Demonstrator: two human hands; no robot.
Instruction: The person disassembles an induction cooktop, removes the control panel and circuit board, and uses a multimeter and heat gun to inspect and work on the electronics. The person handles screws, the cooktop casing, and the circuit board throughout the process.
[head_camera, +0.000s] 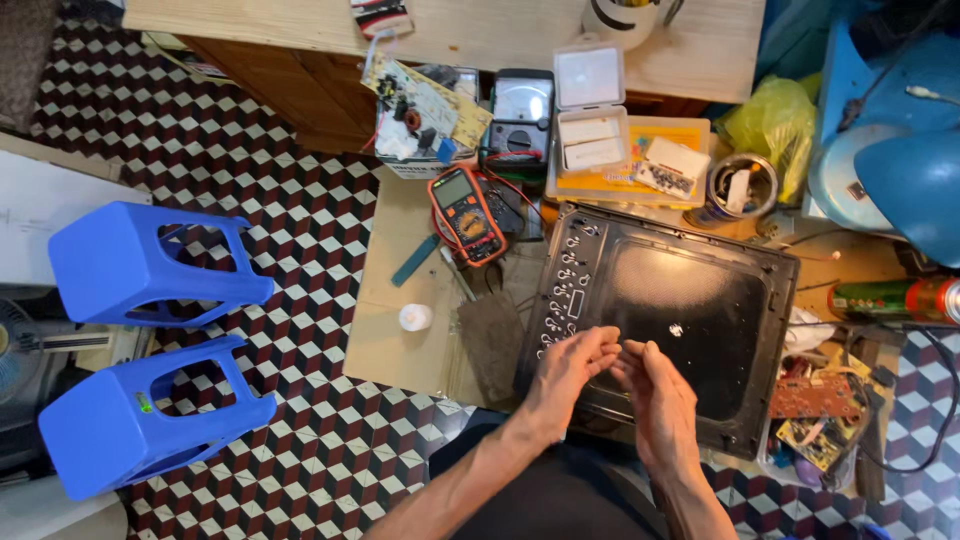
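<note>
Here both hands meet over the near-left part of a black appliance panel (690, 320), a flat dark cover with a row of small button cut-outs down its left edge. The left hand (568, 372) comes in from about 7 o'clock, fingers half curled and pointing toward 1 o'clock; the right hand (655, 395) rises from 6 o'clock, fingers bent over toward 11 o'clock, so the fingertips of the two nearly touch just above the panel's inner face. Whether something small is pinched between them cannot be told (the fingertips hide the spot); neither hand grips the panel itself. The panel lies directly under and beyond the hands, its long axis running from roughly 10 o'clock to 4 o'clock, its far right corner well away toward 2 o'clock. The left hand sits nearer the button cut-outs, the right nearer the glossy middle, where a small pale fleck (676, 329) lies at 1 o'clock from the right fingertips. Off the panel at 10 o'clock: an orange multimeter (467, 214) with red and black leads, and beyond it a black analogue meter (522, 112). A small white cap (415, 317) rests on the cardboard at 9 o'clock. Two blue plastic stools (150, 330) lie tipped on the patterned tile floor, far left.
</note>
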